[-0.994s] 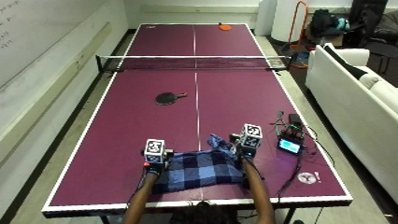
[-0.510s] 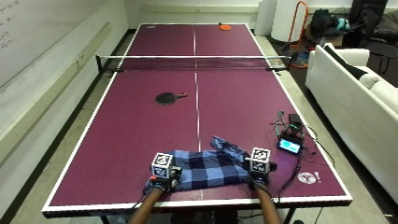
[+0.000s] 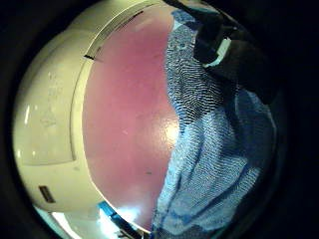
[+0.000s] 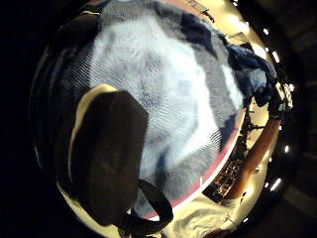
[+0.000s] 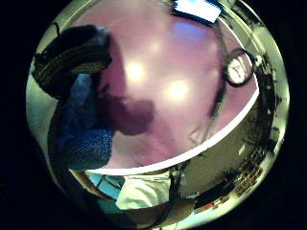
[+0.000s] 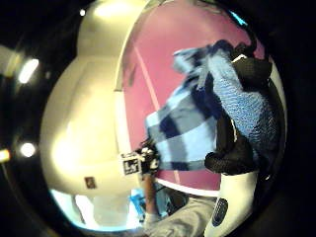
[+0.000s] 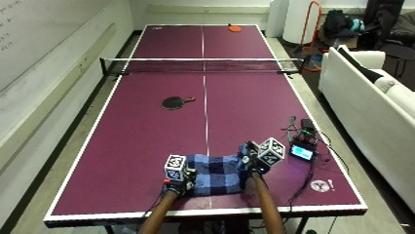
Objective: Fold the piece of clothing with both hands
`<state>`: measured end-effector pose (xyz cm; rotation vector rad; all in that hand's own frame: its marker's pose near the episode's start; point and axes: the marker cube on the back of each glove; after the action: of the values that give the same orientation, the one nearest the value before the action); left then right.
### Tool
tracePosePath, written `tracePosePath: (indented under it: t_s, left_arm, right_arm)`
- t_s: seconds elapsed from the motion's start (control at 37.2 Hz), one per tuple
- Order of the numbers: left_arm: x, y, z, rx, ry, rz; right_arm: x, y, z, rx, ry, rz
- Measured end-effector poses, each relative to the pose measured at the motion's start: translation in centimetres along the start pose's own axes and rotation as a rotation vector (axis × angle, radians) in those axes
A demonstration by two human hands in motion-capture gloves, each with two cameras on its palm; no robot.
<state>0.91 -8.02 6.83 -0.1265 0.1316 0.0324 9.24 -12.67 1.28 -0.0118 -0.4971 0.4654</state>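
A blue plaid cloth lies on the purple table near its near edge, between my two hands. My left hand is at the cloth's left edge. In the left thumb side view the thumb is curled over the cloth, which fills that view. My right hand is at the cloth's right edge. In the right thumb side view its fingers wrap round a bunched fold of cloth, lifted off the table. The rest of the cloth lies flat.
A black paddle lies mid-table, well beyond the cloth. A small device with a lit screen and cables sits just right of my right hand. The net crosses the table further away, with an orange paddle at the far end.
Both hands first drew the cloth toward the near edge. Since then the right hand has moved inward toward the left hand with its edge, and the cloth now spans less width.
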Motion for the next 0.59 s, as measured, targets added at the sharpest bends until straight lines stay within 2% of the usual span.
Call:
tracePosePath:
  t_s: [0.05,0.11,0.16,0.24,0.3,0.35,0.48,0.59]
  left_arm:
    - [-1.0,0.6,-1.2,0.019,0.039,-0.012]
    - [-2.1,1.3,-2.2,0.011,0.081,-0.035]
    - [-3.7,1.0,-1.7,0.01,0.109,-0.063]
    - [-7.7,-1.7,1.7,0.052,0.127,-0.105]
    - [-9.8,-2.2,2.5,0.081,0.144,-0.135]
    - [-10.9,-1.1,1.3,0.102,0.172,-0.164]
    - [-12.5,1.3,-0.9,0.152,0.25,-0.213]
    - [-13.9,2.0,-0.7,0.163,0.285,-0.24]
  right_arm:
    - [-2.9,-3.1,3.5,0.007,-0.035,-0.136]
    - [-6.5,-3.4,5.7,-0.01,-0.04,-0.24]
    - [-10.2,-0.8,6.1,-0.041,-0.026,-0.312]
    - [-15.3,4.3,6.2,-0.084,0.029,-0.417]
    - [-17.9,5.9,7.7,-0.103,0.086,-0.47]
    - [-19.8,7.4,9.1,-0.13,0.137,-0.493]
    - [-23.3,13.7,9.2,-0.236,0.172,-0.545]
    - [-23.8,15.0,11.1,-0.355,0.132,-0.549]
